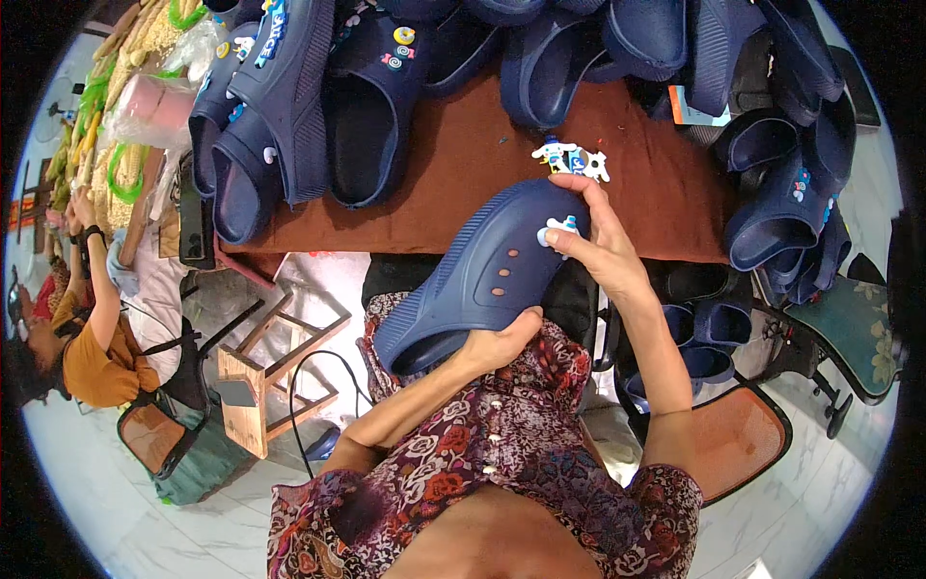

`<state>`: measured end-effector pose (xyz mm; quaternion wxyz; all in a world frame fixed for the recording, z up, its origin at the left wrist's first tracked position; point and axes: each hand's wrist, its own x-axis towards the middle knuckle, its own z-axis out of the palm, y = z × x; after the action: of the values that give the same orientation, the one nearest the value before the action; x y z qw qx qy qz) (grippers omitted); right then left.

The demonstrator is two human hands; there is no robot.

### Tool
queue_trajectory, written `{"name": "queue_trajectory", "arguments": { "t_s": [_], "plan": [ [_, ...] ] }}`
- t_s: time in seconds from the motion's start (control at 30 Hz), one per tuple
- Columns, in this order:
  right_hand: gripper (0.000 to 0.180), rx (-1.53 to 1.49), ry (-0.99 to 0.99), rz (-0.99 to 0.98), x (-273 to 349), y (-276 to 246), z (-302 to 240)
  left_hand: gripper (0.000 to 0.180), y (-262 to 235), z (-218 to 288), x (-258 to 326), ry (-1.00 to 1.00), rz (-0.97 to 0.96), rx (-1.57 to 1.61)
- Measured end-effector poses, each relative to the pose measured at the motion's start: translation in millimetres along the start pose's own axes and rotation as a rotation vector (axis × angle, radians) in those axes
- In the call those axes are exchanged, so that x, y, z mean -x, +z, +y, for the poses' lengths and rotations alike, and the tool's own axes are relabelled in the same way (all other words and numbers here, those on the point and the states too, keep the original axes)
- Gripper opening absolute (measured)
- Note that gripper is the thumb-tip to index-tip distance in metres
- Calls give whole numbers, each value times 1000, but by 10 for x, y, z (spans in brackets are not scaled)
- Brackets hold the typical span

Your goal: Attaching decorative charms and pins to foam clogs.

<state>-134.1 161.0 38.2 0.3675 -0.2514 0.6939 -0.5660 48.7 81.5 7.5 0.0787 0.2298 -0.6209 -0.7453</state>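
Note:
A navy blue clog (473, 261) is held over my lap at the table's near edge, its toe pointing up and to the right. My left hand (503, 344) reaches into its opening; the thumb lies along the outside and the other fingers are hidden within. At the toe, my right hand (610, 253) grips the clog, fingers over the front edge and thumb against a small white and blue shoe charm (560, 230). Several bare holes show in the upper below that charm. Loose white and blue charms (571, 158) lie on the table just beyond the toe.
More navy clogs (363, 125) crowd the far side of the brown-covered table (463, 164), with others (786, 203) at its right end. A wooden stool (275, 376) stands at the lower left, an orange-seated chair (738, 439) at the right. Another person (101, 347) works at the far left.

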Motion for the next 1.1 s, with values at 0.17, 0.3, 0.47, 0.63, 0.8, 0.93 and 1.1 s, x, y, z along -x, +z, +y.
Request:
{"name": "queue_trajectory", "arguments": {
  "t_s": [0.17,0.3,0.47,0.63,0.8,0.93,1.1],
  "plan": [
    [61,162,-136,92,15,40,143,24,-8,81,-37,-60,119,236],
    [52,360,-315,205,28,50,42,41,-76,188,-114,-194,148,591],
    [23,629,-505,203,28,9,-117,49,-172,142,-151,-316,109,811],
    [19,823,-617,47,-74,34,-132,52,-134,125,-155,-329,152,771],
    [17,776,-569,23,-98,57,-81,52,-119,142,-164,-336,170,802],
    [17,820,-604,57,-96,132,-84,53,-118,164,-173,-352,187,794],
    [17,827,-573,71,-100,174,-91,53,-121,149,-178,-338,181,802]
  ]
}}
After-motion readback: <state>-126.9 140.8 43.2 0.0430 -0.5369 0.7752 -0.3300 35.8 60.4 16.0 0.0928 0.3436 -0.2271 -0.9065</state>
